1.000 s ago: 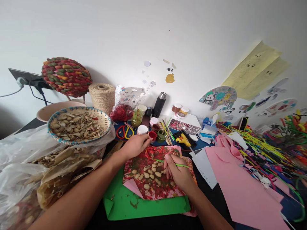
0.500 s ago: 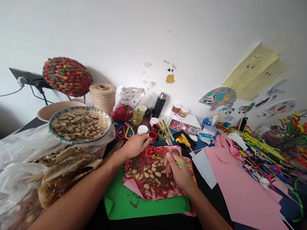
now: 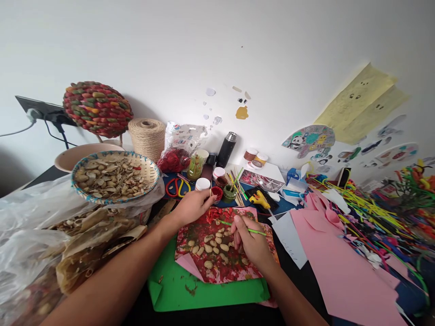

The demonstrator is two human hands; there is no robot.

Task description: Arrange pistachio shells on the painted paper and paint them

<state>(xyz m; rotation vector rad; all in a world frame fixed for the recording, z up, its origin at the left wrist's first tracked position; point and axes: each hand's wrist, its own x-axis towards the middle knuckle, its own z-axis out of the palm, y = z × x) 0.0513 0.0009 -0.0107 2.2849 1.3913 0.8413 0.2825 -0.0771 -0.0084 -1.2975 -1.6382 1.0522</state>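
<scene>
A paint-stained sheet (image 3: 220,267) lies on green paper (image 3: 190,290) in front of me, with several pale pistachio shells (image 3: 212,246) and several red-painted shells (image 3: 214,213) on it. My right hand (image 3: 249,242) grips a thin green paintbrush (image 3: 253,231) whose tip points left toward the red shells. At the sheet's far edge my left hand (image 3: 193,206) pinches a thin stick beside a small red paint pot (image 3: 216,192). A green paint pot (image 3: 229,192) with sticks in it stands just right of the red one.
A woven basket of shells (image 3: 113,176) sits on crumpled plastic bags at left. Twine spool (image 3: 147,136), shell-covered ball (image 3: 98,108), scissors (image 3: 176,185), black flask (image 3: 225,148) and glue gun (image 3: 260,198) crowd the back. Pink paper (image 3: 340,258) and pipe cleaners (image 3: 380,208) cover the right.
My hands have barely moved; the brush hand shifted slightly. The view drifted a little to the left.
</scene>
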